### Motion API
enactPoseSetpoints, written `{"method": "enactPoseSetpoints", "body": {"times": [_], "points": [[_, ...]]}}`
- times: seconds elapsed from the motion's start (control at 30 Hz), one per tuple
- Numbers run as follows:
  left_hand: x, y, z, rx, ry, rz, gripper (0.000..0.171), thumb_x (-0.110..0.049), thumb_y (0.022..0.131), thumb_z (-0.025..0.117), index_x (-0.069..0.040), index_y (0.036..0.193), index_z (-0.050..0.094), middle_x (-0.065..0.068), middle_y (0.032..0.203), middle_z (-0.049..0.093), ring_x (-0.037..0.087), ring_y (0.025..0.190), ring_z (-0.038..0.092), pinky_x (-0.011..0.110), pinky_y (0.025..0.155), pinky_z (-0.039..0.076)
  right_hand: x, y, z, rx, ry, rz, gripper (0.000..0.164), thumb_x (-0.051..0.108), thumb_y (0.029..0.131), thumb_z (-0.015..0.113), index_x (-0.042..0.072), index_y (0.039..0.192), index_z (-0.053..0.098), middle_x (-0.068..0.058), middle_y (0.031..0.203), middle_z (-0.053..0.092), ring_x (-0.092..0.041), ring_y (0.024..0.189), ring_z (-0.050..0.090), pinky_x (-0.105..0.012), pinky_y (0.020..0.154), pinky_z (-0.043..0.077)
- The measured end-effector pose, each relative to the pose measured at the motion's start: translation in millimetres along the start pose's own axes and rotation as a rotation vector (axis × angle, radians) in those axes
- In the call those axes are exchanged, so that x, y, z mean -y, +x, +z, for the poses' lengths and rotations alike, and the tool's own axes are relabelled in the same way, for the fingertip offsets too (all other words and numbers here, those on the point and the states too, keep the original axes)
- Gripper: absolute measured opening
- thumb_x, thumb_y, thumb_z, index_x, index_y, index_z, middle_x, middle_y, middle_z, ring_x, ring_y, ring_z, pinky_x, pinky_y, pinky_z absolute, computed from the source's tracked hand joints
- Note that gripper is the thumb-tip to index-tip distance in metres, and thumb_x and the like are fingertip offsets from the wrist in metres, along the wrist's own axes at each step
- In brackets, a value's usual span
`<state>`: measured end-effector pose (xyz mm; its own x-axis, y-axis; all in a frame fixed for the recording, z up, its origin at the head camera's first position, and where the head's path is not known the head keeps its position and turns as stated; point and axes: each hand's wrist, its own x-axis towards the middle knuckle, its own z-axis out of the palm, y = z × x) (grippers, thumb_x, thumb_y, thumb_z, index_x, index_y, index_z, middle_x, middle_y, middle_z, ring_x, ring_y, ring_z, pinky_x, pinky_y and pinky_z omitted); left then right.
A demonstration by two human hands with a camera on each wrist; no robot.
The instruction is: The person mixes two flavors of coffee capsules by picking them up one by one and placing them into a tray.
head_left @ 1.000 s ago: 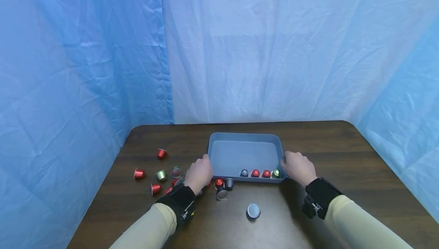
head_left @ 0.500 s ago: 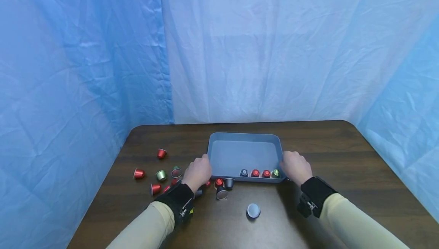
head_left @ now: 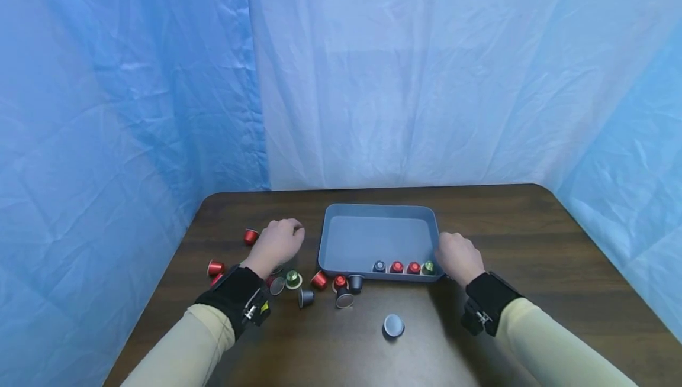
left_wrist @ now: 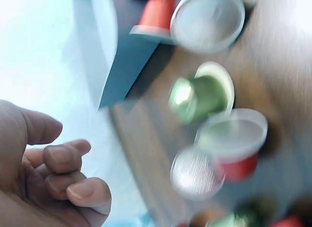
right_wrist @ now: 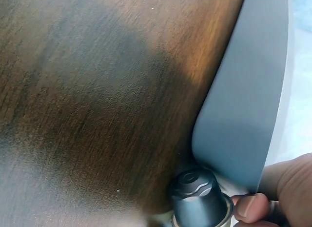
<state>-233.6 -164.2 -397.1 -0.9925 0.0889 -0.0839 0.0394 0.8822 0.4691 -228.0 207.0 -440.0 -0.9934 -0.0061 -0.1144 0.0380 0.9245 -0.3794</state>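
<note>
A blue-grey tray (head_left: 378,236) lies on the table. A dark coffee capsule (head_left: 379,267), two red ones (head_left: 396,267) and a green one (head_left: 428,268) stand in a row along its near side. My right hand (head_left: 459,258) grips the tray's right wall; the right wrist view has the thumb and fingers (right_wrist: 253,207) at the rim, with a black capsule (right_wrist: 199,200) close by. Raised left of the tray, my left hand (head_left: 278,244) holds nothing, its fingers (left_wrist: 83,190) loosely bent. Below it are a green capsule (left_wrist: 202,97) and others, blurred.
Several loose capsules lie left of the tray, among them a red one (head_left: 215,268). Dark capsules (head_left: 355,283) sit against its near edge. An upside-down capsule (head_left: 393,325) stands nearer the front of the wooden table (head_left: 511,227). Blue curtains (head_left: 415,79) surround it.
My left hand has let go of the tray's left side and moved left and up over the loose capsules, uncovering several near the tray. The right hand stays on the tray.
</note>
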Motion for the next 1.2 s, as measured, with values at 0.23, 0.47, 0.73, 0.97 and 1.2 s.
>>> {"method": "enactPoseSetpoints", "body": {"times": [0.23, 0.47, 0.73, 0.97, 1.2], "points": [[27.9, -0.7, -36.7, -0.023, 0.062, 0.024, 0.038, -0.022, 0.107, 0.046, 0.000, 0.133, 0.063, 0.021, 0.123, 0.068, 0.033, 0.101, 0.068, 0.051, 0.086, 0.053, -1.2, -1.8, -1.1, -0.006, -0.017, -0.009, 0.017, 0.007, 0.100, 0.055, -0.006, 0.095, 0.065, -0.010, 0.071, 0.058, -0.022, 0.060, 0.058, -0.032, 0.052, 0.048], [64.7, 8.5, -43.7, -0.025, 0.146, -0.073, 0.037, -0.020, 0.106, 0.047, 0.003, 0.132, 0.061, 0.025, 0.120, 0.067, 0.041, 0.103, 0.067, 0.055, 0.083, 0.054, -1.8, -2.7, -0.9, -0.004, -0.025, 0.000, 0.017, 0.007, 0.100, 0.056, -0.007, 0.099, 0.066, -0.010, 0.073, 0.058, -0.023, 0.062, 0.058, -0.033, 0.053, 0.049], [99.6, 14.2, -37.0, -0.035, 0.207, -0.160, 0.043, -0.028, 0.101, 0.058, 0.009, 0.123, 0.054, 0.031, 0.117, 0.063, 0.050, 0.104, 0.063, 0.062, 0.082, 0.052, 1.4, -5.6, -1.5, 0.000, -0.038, -0.003, 0.018, 0.008, 0.101, 0.056, -0.008, 0.101, 0.066, -0.011, 0.075, 0.060, -0.023, 0.063, 0.059, -0.035, 0.054, 0.051], [103.7, 21.6, -28.5, -0.051, 0.228, -0.179, 0.058, -0.036, 0.099, 0.066, 0.010, 0.130, 0.048, 0.034, 0.123, 0.061, 0.053, 0.113, 0.055, 0.065, 0.091, 0.050, 4.4, -5.6, -0.9, 0.007, -0.057, -0.006, 0.018, 0.009, 0.100, 0.058, -0.008, 0.103, 0.065, -0.011, 0.076, 0.060, -0.023, 0.064, 0.059, -0.035, 0.056, 0.051], [108.5, 30.0, -16.1, -0.083, 0.266, -0.174, 0.053, -0.031, 0.097, 0.071, 0.008, 0.124, 0.046, 0.035, 0.116, 0.064, 0.051, 0.105, 0.057, 0.062, 0.090, 0.051, 5.3, -2.7, -0.5, 0.017, -0.061, 0.004, 0.019, 0.010, 0.101, 0.059, -0.008, 0.104, 0.064, -0.011, 0.076, 0.060, -0.023, 0.064, 0.060, -0.033, 0.055, 0.050]]}}
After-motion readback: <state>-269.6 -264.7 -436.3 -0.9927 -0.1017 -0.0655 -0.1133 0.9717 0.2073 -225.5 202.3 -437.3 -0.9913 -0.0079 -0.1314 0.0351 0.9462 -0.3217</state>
